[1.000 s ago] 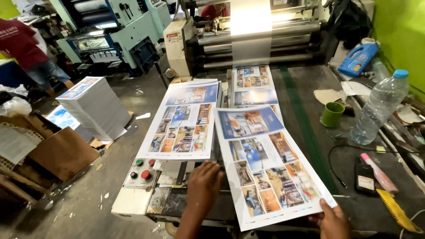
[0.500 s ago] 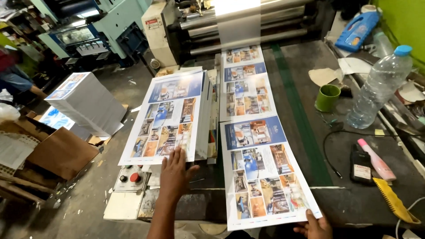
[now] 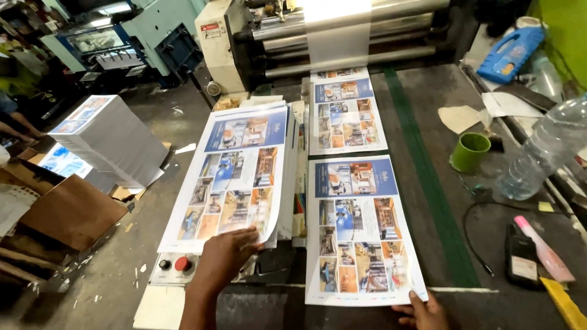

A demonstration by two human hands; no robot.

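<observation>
My left hand [image 3: 226, 253] rests on the near edge of a stack of printed colour sheets [image 3: 235, 174] at the left of the machine bed, fingers pressing the top sheet's corner. My right hand [image 3: 422, 310] pinches the near right corner of a glossy printed sheet [image 3: 359, 229] lying flat on the dark bed. Behind it another printed sheet [image 3: 344, 113] trails out from the laminating rollers [image 3: 342, 36], joined to a shiny film.
A green cup [image 3: 469, 151], a clear plastic bottle [image 3: 544, 150], a blue jug [image 3: 510, 52], a black handset [image 3: 523, 255] and a pink marker [image 3: 544, 247] sit at the right. A control panel with a red button [image 3: 181, 264] lies below the stack. A tall pile of sheets [image 3: 107, 137] and cardboard [image 3: 67, 211] stand on the floor at left.
My left hand slid left from the near sheet onto the edge of the stack. The near sheet advanced toward me with my right hand still at its corner.
</observation>
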